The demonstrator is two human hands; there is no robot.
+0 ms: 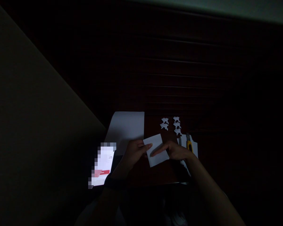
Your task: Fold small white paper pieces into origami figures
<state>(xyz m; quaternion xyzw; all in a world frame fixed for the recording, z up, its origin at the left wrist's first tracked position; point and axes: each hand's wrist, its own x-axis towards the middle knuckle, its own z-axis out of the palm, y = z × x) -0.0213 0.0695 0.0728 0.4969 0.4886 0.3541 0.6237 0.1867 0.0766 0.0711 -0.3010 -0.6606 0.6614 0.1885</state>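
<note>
Pinches a flat white paper rectangle [157,158] in the left hand [134,152] over the dark reddish table [151,175]; extends the right hand [179,151] across it, forefinger straight, cannot tell whether gripping. Looks barely begun; beyond, 5 folded white paper figures [177,125], seemingly finished.

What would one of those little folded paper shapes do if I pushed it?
The paper shapes would probably slide easily, since they look small and papery. They're unlikely to roll, because their outlines are jagged, not round. Their thin, pointy bits might bend if you pressed hard.
</note>
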